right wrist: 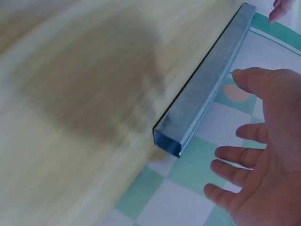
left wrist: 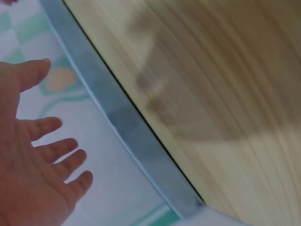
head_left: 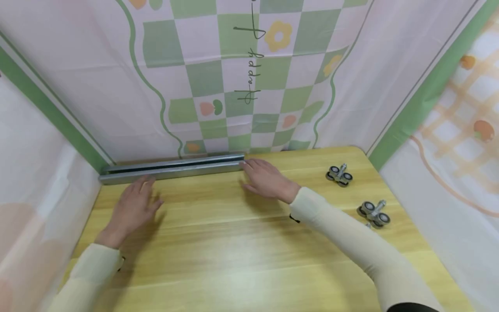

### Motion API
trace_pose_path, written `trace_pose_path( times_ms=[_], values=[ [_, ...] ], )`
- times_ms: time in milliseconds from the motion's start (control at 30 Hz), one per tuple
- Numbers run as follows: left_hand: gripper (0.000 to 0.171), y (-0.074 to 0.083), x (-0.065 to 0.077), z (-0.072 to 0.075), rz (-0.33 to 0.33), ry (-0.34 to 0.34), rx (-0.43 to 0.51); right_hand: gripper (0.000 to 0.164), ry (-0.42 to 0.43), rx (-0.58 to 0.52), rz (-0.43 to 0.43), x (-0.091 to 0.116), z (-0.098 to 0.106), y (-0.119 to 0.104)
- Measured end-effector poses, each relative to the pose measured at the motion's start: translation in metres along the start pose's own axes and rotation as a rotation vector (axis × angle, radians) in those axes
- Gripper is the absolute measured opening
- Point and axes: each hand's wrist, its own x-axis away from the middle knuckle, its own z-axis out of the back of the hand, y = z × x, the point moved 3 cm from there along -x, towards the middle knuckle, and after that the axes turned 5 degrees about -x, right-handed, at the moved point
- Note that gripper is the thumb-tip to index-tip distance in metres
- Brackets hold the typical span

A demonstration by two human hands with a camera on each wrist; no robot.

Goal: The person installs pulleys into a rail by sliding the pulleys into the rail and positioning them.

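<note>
A long grey metal channel rail (head_left: 195, 170) lies along the back left edge of the wooden table, its slot facing up. My left hand (head_left: 131, 207) is spread just in front of the rail's left part, fingertips overlapping its front side in the head view. By the rail's right end is my right hand (head_left: 270, 179), fingers extended. In the left wrist view the left hand (left wrist: 35, 165) shows a bare palm and separated fingers, apart from the rail (left wrist: 124, 113). Likewise the right hand (right wrist: 263, 155) in the right wrist view holds nothing, beside the rail's hollow end (right wrist: 168, 142).
Two metal roller trolleys with bolts stand on the right of the table (head_left: 234, 242): one trolley (head_left: 339, 175) farther back, another trolley (head_left: 374, 213) nearer. Printed cloth (head_left: 241, 78) hangs right behind the table and along both sides.
</note>
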Motion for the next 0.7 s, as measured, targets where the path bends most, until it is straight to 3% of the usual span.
trace_pose_path(
  times_ms=[300, 467, 700],
  values=[
    [0.079, -0.057, -0.016, 0.002, 0.049, -0.070, 0.023, 0.069, -0.137, 0.006, -0.003, -0.055, -0.005, 0.001],
    [0.081, -0.083, -0.021, 0.000, 0.039, -0.076, 0.011, 0.070, -0.179, -0.017, -0.020, -0.078, -0.004, 0.002],
    [0.081, -0.110, -0.028, -0.005, 0.061, -0.139, 0.037, 0.071, -0.216, -0.062, -0.065, -0.102, -0.009, 0.004]
  ],
)
